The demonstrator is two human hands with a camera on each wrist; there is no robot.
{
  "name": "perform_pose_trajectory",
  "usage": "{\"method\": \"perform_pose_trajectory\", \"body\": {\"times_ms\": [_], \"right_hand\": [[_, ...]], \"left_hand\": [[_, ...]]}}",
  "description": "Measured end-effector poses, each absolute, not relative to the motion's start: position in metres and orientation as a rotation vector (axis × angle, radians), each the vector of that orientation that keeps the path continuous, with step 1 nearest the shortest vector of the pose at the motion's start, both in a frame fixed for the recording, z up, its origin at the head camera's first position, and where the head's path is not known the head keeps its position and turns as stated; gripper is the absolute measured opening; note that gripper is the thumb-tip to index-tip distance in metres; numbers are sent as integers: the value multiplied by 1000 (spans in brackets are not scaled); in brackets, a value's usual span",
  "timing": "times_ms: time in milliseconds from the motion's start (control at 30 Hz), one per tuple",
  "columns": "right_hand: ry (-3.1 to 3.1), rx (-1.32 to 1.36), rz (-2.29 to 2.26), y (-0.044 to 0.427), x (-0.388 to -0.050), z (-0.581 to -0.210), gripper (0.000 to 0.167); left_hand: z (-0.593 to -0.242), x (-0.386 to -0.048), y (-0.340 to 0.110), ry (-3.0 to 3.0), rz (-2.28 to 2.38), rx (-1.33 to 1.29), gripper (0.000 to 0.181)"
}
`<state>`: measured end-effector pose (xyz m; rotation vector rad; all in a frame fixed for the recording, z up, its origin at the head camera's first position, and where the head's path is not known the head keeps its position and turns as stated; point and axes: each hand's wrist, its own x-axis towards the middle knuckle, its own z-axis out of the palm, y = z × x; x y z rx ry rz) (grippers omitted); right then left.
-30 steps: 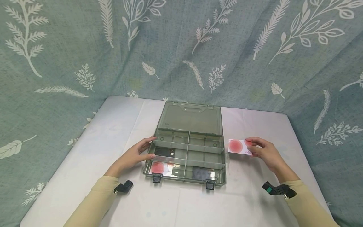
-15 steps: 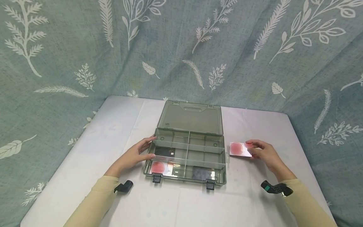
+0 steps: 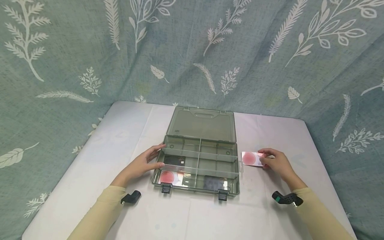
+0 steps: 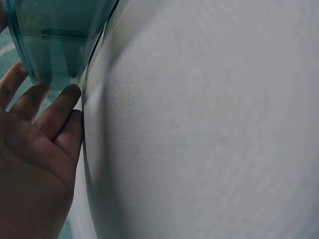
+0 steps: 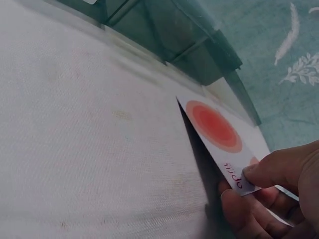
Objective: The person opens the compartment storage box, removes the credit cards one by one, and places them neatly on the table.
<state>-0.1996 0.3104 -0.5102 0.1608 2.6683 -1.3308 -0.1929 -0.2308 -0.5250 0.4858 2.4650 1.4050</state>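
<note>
Between thumb and fingers, my right hand [image 3: 277, 162] pinches a white card [image 3: 249, 158] with red circles, just right of the box. In the right wrist view the card [image 5: 219, 134] is tilted over the white cloth, its near end under the thumb. My left hand [image 3: 141, 166] rests with spread, fairly straight fingers against the left side of a green see-through compartment box [image 3: 216, 165]. The left wrist view shows those fingertips at the box wall [image 4: 60, 45]. Inside the box lie a black VIP card [image 3: 174, 161], another red-circle card [image 3: 166, 177] and a dark card [image 3: 213, 183].
The box lid [image 3: 201, 125] lies folded back behind the box. Two black latches [image 3: 222, 196] hang at its front edge. White cloth covers the table [image 3: 192, 220], and a patterned green curtain [image 3: 180, 66] stands around its back and sides.
My right hand has come slightly lower and to the left with the card, which has changed its tilt. The left hand and the box have stayed put.
</note>
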Motion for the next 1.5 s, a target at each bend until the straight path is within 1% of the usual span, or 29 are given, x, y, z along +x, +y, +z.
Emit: {"method": "perform_pose_trajectory", "body": {"times_ms": [367, 700, 1167, 1500], "right_hand": [[2762, 160, -1236, 303, -203, -513, 35], [2864, 169, -1084, 301, -205, -519, 37], [2873, 166, -1071, 299, -202, -520, 38], [2915, 102, -1030, 300, -203, -523, 36]], "left_hand": [[-523, -193, -230, 2461, 1408, 476, 80], [-526, -193, -231, 2444, 1433, 497, 78], [-526, -192, -231, 2456, 1420, 487, 79], [-527, -193, -232, 2460, 1414, 483, 78]]}}
